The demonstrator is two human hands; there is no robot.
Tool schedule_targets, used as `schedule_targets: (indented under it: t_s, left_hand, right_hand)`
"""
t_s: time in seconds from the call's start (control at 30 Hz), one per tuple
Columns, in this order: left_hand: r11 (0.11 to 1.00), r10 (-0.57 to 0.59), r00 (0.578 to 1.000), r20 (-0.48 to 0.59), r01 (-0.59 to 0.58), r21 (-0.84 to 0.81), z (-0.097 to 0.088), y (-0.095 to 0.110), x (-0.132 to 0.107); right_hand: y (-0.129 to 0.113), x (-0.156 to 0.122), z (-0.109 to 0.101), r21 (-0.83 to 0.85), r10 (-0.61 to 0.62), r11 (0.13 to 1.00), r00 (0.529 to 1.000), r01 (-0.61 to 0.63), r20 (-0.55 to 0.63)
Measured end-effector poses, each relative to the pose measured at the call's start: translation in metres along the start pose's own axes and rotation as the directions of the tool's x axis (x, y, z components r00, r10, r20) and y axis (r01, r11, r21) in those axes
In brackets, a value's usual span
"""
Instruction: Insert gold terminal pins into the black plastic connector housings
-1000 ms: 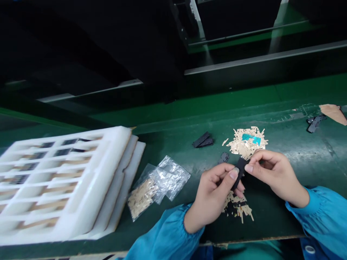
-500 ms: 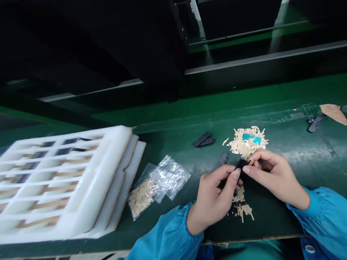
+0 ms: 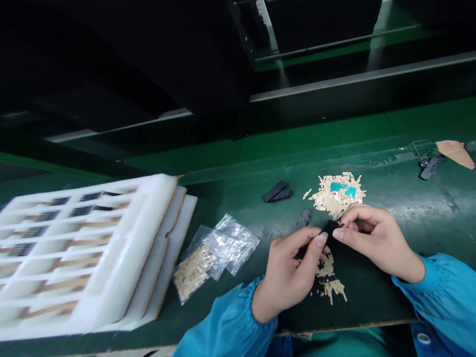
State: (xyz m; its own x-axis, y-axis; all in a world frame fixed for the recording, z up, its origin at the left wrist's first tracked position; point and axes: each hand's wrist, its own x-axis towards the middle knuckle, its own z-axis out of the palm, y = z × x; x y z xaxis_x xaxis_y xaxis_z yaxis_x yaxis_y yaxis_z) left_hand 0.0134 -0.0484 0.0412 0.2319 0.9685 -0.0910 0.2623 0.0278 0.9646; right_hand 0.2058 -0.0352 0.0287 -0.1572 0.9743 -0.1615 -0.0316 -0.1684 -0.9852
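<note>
Between my two hands is a small black part [image 3: 330, 229], partly covered by the fingers. My left hand [image 3: 292, 267] pinches its left side between thumb and forefinger. At its right end, the thumb and fingertips of my right hand [image 3: 366, 238] are closed on it; whether they also grip a smaller piece I cannot make out. Just beyond the hands lies a heap of flat cream-coloured pieces [image 3: 334, 201] with blue bits [image 3: 344, 188] on top. More cream pieces [image 3: 332, 286] are scattered below the hands. A flat black plate [image 3: 304, 218] rests beside my left fingers.
White foam trays [image 3: 148, 238] are stacked at the left, with parts in the top slots. Clear plastic bags [image 3: 234, 243], one containing cream pieces, lie right of them. Black parts [image 3: 277, 191] sit behind, others [image 3: 430, 167] near brown paper [image 3: 455, 152] on the green bench [image 3: 409, 208].
Both hands stay closed at the black part, with only a slight shift of the fingers. The whole view has moved a little, so the things appear slightly further left.
</note>
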Motion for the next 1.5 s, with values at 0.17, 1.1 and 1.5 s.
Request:
schedule_targets:
  t_s: [0.17,1.1,1.5]
  left_hand:
    - [0.933,-0.128,0.978,0.164,0.175,-0.314,-0.003,0.004,0.003]
    - [0.724,-0.268,0.817,0.51,0.52,-0.452,-0.009,-0.007,0.019]
    - [0.677,-0.254,0.79,0.558,0.557,-0.48,-0.01,-0.008,0.019]
  right_hand:
    - [0.001,0.003,-0.001,0.092,0.058,0.994,0.997,-0.063,0.056]
    - [-0.011,0.003,-0.016,-0.159,-0.215,0.96,0.971,0.23,0.108]
    - [-0.01,0.002,-0.015,-0.148,-0.246,0.956,0.967,0.254,0.069]
